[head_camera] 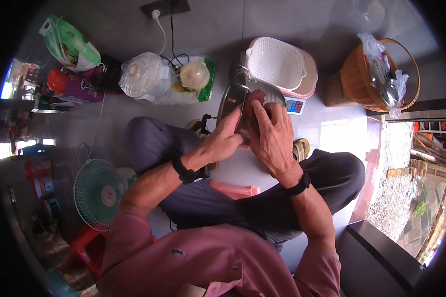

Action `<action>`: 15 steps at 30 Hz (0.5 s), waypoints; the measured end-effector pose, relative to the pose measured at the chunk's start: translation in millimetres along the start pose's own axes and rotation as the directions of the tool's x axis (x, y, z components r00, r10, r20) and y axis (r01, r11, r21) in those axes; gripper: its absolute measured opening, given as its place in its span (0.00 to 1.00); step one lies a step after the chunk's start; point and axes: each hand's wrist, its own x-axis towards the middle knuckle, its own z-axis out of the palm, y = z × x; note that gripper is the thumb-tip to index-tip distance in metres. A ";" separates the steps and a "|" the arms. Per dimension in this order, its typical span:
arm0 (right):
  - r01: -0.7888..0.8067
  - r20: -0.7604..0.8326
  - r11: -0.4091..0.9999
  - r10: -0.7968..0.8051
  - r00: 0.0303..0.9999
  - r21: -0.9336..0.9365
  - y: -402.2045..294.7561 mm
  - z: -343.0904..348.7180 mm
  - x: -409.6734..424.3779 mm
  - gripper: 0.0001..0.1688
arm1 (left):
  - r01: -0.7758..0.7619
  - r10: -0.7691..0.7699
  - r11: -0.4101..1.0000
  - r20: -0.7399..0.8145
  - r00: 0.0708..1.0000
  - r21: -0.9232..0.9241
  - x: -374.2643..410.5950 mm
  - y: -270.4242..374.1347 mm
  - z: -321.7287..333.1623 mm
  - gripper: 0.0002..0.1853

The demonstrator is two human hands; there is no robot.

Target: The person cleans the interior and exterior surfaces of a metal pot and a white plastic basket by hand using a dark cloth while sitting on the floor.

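In front of me, between my knees, is a shiny metal pot (228, 97) with a black side handle (207, 123) and a wire-like metal part (239, 86) across its rim. My right hand (273, 137) is bent over a dark red soft piece, perhaps raw meat (257, 96), with its fingers curled around it. Close by, my left hand (223, 139) reaches in from the other side, its thumb raised along a straight metal edge. What its fingers hold is hidden. A dark band circles each wrist.
Behind the pot are a white colander (277, 61) in a pink basin (311, 78) and a digital scale (295, 105). A woven basket (356, 80) stands right. Leftward are a plastic-covered appliance (141, 76), a green bag (68, 48) and a fan (96, 195). A pink stool (238, 189) sits below.
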 end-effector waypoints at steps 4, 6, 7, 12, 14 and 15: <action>0.010 0.036 0.996 -0.013 0.999 0.093 5.3 2.0 -3.4 0.30 | -0.051 0.046 0.987 0.039 0.998 0.150 -0.2 -4.7 -6.3 0.50; 0.040 0.033 0.994 -0.044 0.998 0.099 4.9 -0.3 -7.0 0.30 | -0.046 0.036 0.989 0.073 0.997 0.139 -0.1 -10.7 -9.1 0.50; 0.040 0.013 0.994 -0.041 0.999 0.101 6.7 0.1 -5.8 0.29 | -0.080 0.069 0.979 0.062 0.996 0.188 -0.5 -14.6 -9.0 0.50; 0.051 0.012 0.992 -0.053 0.999 0.114 12.5 1.7 -8.2 0.29 | -0.159 0.146 0.970 0.085 0.986 0.186 2.1 -23.4 -14.4 0.49; 0.183 0.083 0.982 -0.186 0.979 0.040 11.6 -1.1 -14.8 0.29 | 0.014 -0.020 0.991 0.050 0.999 0.133 -0.8 -13.0 -16.0 0.48; 0.248 0.122 0.969 -0.247 0.961 0.006 9.9 -1.6 -19.9 0.29 | 0.102 -0.106 0.989 0.037 0.994 0.104 -3.1 -9.0 -18.1 0.47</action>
